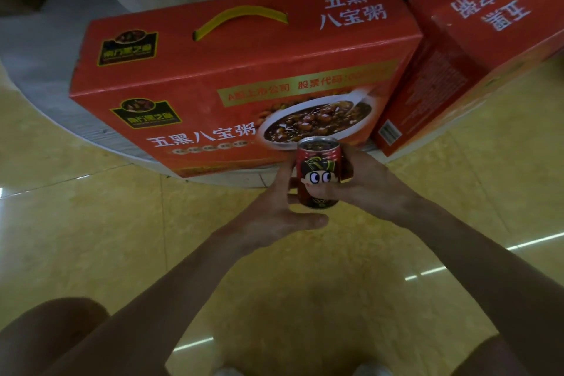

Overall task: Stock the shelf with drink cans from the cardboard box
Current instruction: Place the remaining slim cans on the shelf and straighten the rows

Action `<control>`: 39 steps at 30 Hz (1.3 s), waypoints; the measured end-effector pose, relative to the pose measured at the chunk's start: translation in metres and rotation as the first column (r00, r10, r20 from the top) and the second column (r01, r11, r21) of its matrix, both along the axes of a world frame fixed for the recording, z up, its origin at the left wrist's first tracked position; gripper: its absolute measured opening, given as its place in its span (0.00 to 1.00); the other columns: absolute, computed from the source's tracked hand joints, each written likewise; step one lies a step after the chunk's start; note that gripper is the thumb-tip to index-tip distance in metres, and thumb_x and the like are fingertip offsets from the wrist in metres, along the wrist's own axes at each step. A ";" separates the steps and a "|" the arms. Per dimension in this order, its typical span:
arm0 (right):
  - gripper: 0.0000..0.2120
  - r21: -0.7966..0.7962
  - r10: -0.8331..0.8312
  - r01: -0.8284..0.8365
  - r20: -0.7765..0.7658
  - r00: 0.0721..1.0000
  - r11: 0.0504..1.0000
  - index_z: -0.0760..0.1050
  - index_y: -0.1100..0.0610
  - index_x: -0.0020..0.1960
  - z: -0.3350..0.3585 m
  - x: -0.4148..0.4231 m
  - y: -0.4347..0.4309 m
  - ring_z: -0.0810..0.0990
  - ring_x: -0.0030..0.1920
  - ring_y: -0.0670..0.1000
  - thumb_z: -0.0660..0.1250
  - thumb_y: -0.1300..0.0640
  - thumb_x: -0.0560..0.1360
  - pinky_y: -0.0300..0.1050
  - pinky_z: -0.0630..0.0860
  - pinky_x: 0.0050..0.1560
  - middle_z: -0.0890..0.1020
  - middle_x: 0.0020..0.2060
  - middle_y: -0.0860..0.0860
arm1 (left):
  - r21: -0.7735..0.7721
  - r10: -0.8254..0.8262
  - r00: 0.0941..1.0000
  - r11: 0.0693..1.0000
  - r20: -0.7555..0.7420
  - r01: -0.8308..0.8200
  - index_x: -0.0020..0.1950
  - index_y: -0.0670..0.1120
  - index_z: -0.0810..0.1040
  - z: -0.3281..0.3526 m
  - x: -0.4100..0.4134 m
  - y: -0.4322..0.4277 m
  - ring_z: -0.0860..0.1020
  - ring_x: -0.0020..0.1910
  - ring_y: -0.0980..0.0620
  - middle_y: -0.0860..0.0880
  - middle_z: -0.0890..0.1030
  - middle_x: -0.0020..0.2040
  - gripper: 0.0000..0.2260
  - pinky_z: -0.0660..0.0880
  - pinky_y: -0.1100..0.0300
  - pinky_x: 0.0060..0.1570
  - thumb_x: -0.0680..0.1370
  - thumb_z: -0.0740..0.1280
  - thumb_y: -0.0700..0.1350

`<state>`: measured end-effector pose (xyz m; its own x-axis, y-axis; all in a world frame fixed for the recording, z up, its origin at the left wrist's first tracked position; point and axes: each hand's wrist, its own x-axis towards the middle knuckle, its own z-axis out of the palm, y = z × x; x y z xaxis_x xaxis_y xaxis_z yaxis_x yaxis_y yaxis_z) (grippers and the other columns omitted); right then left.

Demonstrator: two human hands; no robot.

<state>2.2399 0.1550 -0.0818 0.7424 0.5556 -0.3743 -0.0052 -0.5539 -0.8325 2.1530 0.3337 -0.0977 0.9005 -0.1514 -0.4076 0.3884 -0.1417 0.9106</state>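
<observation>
A red drink can (319, 172) with a cartoon face stands upright in the air in front of a large red cardboard box (232, 76) with a yellow handle. My right hand (363, 183) grips the can from the right, thumb across its front. My left hand (280, 210) is at the can's left side, fingers curled behind it and thumb stretched out below it. The box is closed and stands on a low grey shelf base (45, 76).
A second red box (476, 49) sits to the right on the same grey base, its print upside down. Glossy yellow floor tiles (91, 223) lie below. My knees (52, 333) show at the bottom corners.
</observation>
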 end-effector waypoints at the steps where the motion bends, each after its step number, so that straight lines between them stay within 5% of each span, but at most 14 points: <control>1: 0.35 0.015 -0.007 0.007 0.001 1.000 1.000 0.69 0.44 0.71 0.000 -0.001 0.001 0.80 0.58 0.38 0.78 0.39 0.68 0.43 0.78 0.59 0.81 0.58 0.39 | -0.033 0.046 0.999 0.998 0.015 -0.046 0.79 0.61 0.55 -0.001 -0.001 -0.007 0.78 0.65 0.56 0.58 0.75 0.69 0.44 0.79 0.50 0.62 0.74 0.78 0.43; 7: 0.24 0.061 0.013 -0.012 -0.017 1.000 0.998 0.72 0.43 0.67 0.012 -0.006 0.008 0.79 0.56 0.35 0.72 0.40 0.74 0.40 0.78 0.58 0.82 0.56 0.38 | -0.100 0.236 0.971 0.968 0.041 -0.231 0.72 0.55 0.67 0.001 -0.001 -0.015 0.81 0.62 0.54 0.53 0.81 0.62 0.31 0.79 0.46 0.62 0.75 0.76 0.39; 10: 0.24 0.126 0.022 -0.014 -0.062 0.998 0.992 0.73 0.43 0.68 0.022 -0.003 0.003 0.79 0.61 0.39 0.69 0.37 0.75 0.48 0.77 0.64 0.82 0.60 0.40 | -0.127 0.244 0.968 0.963 0.057 -0.236 0.70 0.55 0.69 0.007 -0.003 -0.014 0.82 0.61 0.51 0.51 0.83 0.60 0.29 0.79 0.43 0.62 0.75 0.77 0.40; 16: 0.20 0.352 0.108 -0.006 -0.270 0.957 0.936 0.72 0.54 0.71 0.038 -0.005 0.002 0.80 0.65 0.52 0.65 0.52 0.80 0.58 0.74 0.68 0.82 0.64 0.51 | -0.107 0.271 0.962 0.958 0.038 -0.265 0.70 0.54 0.67 0.020 -0.008 -0.014 0.82 0.60 0.54 0.56 0.82 0.60 0.37 0.80 0.47 0.59 0.65 0.78 0.54; 20: 0.21 0.397 0.141 0.007 -0.343 0.929 0.918 0.73 0.56 0.70 0.042 -0.009 0.005 0.81 0.64 0.53 0.66 0.51 0.78 0.58 0.74 0.68 0.83 0.62 0.53 | -0.119 0.203 0.978 0.973 0.038 -0.197 0.69 0.55 0.66 0.031 -0.008 -0.005 0.82 0.59 0.56 0.55 0.81 0.61 0.38 0.81 0.54 0.56 0.62 0.76 0.56; 25: 0.23 0.328 -0.086 0.140 -0.175 0.981 0.934 0.77 0.54 0.65 0.034 -0.020 0.021 0.84 0.58 0.49 0.74 0.46 0.73 0.56 0.79 0.63 0.85 0.56 0.50 | -0.071 0.154 0.984 0.986 0.091 -0.148 0.68 0.53 0.70 0.040 -0.007 -0.004 0.82 0.58 0.56 0.53 0.82 0.58 0.23 0.81 0.55 0.56 0.77 0.74 0.40; 29: 0.26 0.264 -0.216 0.231 -0.084 0.973 0.936 0.78 0.52 0.63 0.028 -0.032 0.036 0.85 0.53 0.44 0.76 0.43 0.69 0.50 0.81 0.58 0.86 0.52 0.47 | 0.003 0.175 0.980 0.984 0.099 -0.176 0.68 0.54 0.74 0.036 -0.006 -0.009 0.83 0.57 0.53 0.52 0.84 0.57 0.21 0.80 0.45 0.59 0.77 0.74 0.47; 32: 0.25 0.221 -0.183 0.193 -0.064 0.981 0.956 0.77 0.51 0.63 0.030 -0.030 0.035 0.84 0.54 0.44 0.75 0.42 0.70 0.49 0.81 0.58 0.85 0.53 0.47 | 0.001 0.214 0.974 0.977 0.080 -0.215 0.69 0.55 0.72 0.034 -0.010 -0.010 0.82 0.58 0.56 0.55 0.83 0.59 0.25 0.79 0.47 0.60 0.74 0.76 0.52; 36: 0.22 0.280 -0.070 0.114 -0.162 0.984 0.953 0.77 0.53 0.66 0.037 -0.023 0.024 0.83 0.59 0.47 0.70 0.44 0.75 0.55 0.78 0.63 0.85 0.57 0.48 | -0.039 0.219 0.973 0.975 0.065 -0.217 0.66 0.57 0.76 0.036 -0.013 -0.002 0.82 0.54 0.61 0.59 0.84 0.54 0.18 0.79 0.57 0.55 0.78 0.73 0.46; 39: 0.22 0.303 -0.042 0.098 -0.185 0.982 0.948 0.76 0.53 0.67 0.036 -0.023 0.018 0.82 0.61 0.49 0.70 0.46 0.75 0.57 0.77 0.64 0.84 0.59 0.48 | -0.050 0.179 0.983 0.983 0.051 -0.177 0.67 0.56 0.75 0.038 -0.015 0.003 0.82 0.56 0.60 0.57 0.84 0.56 0.20 0.80 0.56 0.56 0.78 0.74 0.44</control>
<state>2.2170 0.1730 -0.0457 0.7224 0.6135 -0.3190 -0.1947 -0.2622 -0.9452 2.1376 0.3365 -0.0602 0.9355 -0.0039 -0.3532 0.3529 -0.0333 0.9351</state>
